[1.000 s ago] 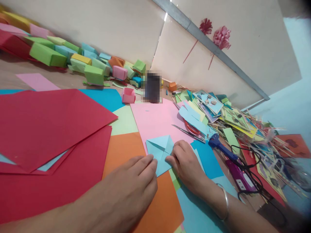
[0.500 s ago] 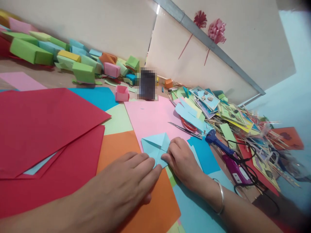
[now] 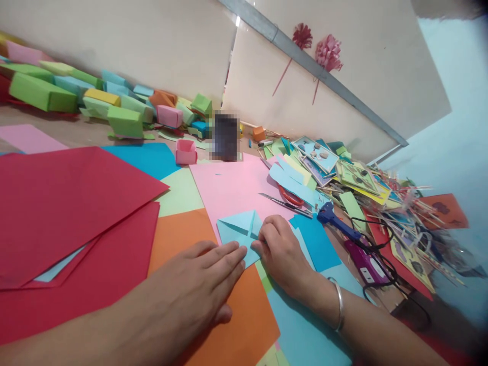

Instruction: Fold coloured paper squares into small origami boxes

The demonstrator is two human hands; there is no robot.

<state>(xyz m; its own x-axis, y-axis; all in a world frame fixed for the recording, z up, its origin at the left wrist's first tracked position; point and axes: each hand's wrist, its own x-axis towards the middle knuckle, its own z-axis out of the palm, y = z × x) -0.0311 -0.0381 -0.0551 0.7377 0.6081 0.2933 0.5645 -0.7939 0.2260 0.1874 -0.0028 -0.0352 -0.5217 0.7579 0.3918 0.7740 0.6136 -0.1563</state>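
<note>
Lying just below the centre of the frame, the folded light blue paper rested partly on an orange sheet and partly on a pink sheet, its flaps meeting at a seam near the middle. The left hand lay flat and spread, gripping nothing, with its fingertips pressing the paper's lower left edge. The right hand had its fingers curled down on the paper's right corner; whether they pinched a flap or only pressed on it could not be told.

The fold would likely come out cleanest if the left hand pinned the paper firmly so it did not slide on the slick orange sheet. The right fingertips would do best lining the flap's edge up with the central seam before pressing, then running the crease outward from the middle.

To the right of the hands lay scissors and a glue gun, both apart from the paper. Large red sheets filled the left of the frame, and paper boxes were heaped at the upper left.
</note>
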